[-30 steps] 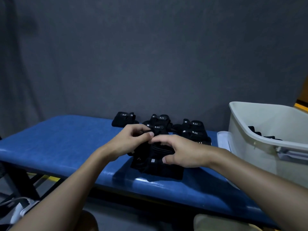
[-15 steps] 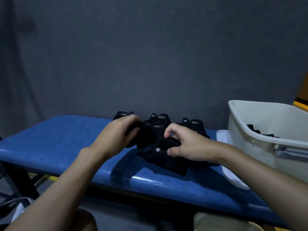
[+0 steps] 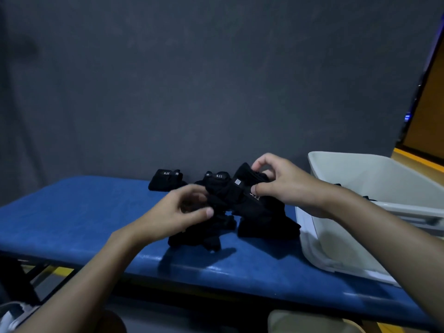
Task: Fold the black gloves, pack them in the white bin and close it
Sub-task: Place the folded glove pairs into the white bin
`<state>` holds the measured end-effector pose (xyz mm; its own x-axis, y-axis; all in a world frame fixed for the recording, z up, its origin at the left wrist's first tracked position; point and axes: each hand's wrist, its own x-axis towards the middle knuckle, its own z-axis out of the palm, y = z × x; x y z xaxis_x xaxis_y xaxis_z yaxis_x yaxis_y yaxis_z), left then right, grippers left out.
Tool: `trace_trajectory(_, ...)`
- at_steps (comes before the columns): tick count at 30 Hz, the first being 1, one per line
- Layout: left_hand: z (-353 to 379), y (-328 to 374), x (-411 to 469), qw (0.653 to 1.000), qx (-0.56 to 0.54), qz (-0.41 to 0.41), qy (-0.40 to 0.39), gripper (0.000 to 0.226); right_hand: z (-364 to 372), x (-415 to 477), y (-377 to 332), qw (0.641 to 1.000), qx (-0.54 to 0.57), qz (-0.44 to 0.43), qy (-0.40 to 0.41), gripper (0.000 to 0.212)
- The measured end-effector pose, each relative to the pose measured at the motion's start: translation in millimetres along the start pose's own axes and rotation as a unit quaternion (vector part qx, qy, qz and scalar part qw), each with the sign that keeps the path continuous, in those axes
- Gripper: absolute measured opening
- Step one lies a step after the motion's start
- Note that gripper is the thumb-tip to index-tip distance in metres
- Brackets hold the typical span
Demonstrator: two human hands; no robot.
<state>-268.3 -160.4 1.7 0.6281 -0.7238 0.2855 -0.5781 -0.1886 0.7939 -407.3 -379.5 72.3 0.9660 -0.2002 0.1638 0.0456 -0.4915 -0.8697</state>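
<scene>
Where the head view looks: down onto a blue padded bench (image 3: 84,212) that stands against a dark grey backdrop (image 3: 216,80).
Right hand (image 3: 286,186): raised over the bench and gripping the held glove (image 3: 236,188), with its fingers curled over the top and its thumb (image 3: 258,189) pressed on the near face.
Held glove: black and folded, lifted clear of the bench top and tilted. A small square white logo and a white "5.11" print face the camera. It is just left of the white bin (image 3: 384,174), not inside it.
Left hand (image 3: 185,207): blurred, with fingers curled and the thumb tip beside the black fabric at the held glove's lower left end. Whether it pinches the fabric or only touches it cannot be told.
Loose glove (image 3: 204,236): black, lying on the bench under the left hand, its fingers toward the near edge.
Dark bundle (image 3: 266,227): black fabric on the bench below the right hand, near the bin.
Back-left glove (image 3: 165,179): folded, at the bench's far edge, showing a white "5.11" and apart from the rest.
Back-middle glove (image 3: 217,176): folded, also marked "5.11", just behind the held glove.
White bin: at the bench's right end with its top open. Some black fabric (image 3: 367,198) shows low inside, too small to make out.
White panel (image 3: 310,248): flat on the bench at the bin's near left side, partly under the bin.
</scene>
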Motion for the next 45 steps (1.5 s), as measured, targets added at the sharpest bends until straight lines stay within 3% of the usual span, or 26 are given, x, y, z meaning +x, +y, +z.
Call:
trace_trajectory(3, 13, 28, 8, 0.987, -0.145, 0.021, 0.061, 0.040, -4, -5, -4, 0.999, 0.030, -0.002, 0.019, 0.033)
trace_trajectory(6, 32, 55, 22, 0.939, -0.325, 0.009, 0.110, 0.033, -11, -10, -9, 0.996, 0.078, -0.002, 0.037, 0.041)
trace_trajectory(8, 38, 73, 32, 0.914, -0.386, 0.010, 0.127, 0.032, -18, -13, -13, 0.996, 0.084, -0.005, 0.042, 0.045)
trace_trajectory(15, 56, 132, 80, 0.925, -0.344, 0.057, 0.151, 0.028, -68, -25, -30, 0.995, 0.074, -0.034, 0.065, 0.044)
trace_trajectory(25, 124, 188, 160, 0.937, -0.346, 0.049, -0.001, 0.028, -169, -38, -14, 0.992, -0.035, 0.016, 0.119, 0.024)
trace_trajectory(27, 138, 178, 167, 0.945, -0.322, 0.055, -0.028, 0.025, -184, -40, 1, 0.989, -0.069, 0.047, 0.122, 0.021)
trace_trajectory(31, 151, 137, 173, 0.987, -0.104, 0.112, -0.051, 0.027, -201, -37, 35, 0.973, -0.120, 0.133, 0.148, 0.017)
trace_trajectory(34, 149, 109, 171, 0.982, 0.009, 0.157, -0.100, 0.024, -207, -30, 56, 0.959, -0.145, 0.181, 0.162, 0.018)
trace_trajectory(38, 142, 96, 166, 0.970, 0.065, 0.190, -0.139, 0.048, -210, -23, 67, 0.952, -0.162, 0.218, 0.144, 0.019)
trace_trajectory(45, 133, 95, 169, 0.952, 0.130, 0.201, -0.192, 0.080, -193, -20, 72, 0.960, -0.054, 0.273, 0.037, 0.020)
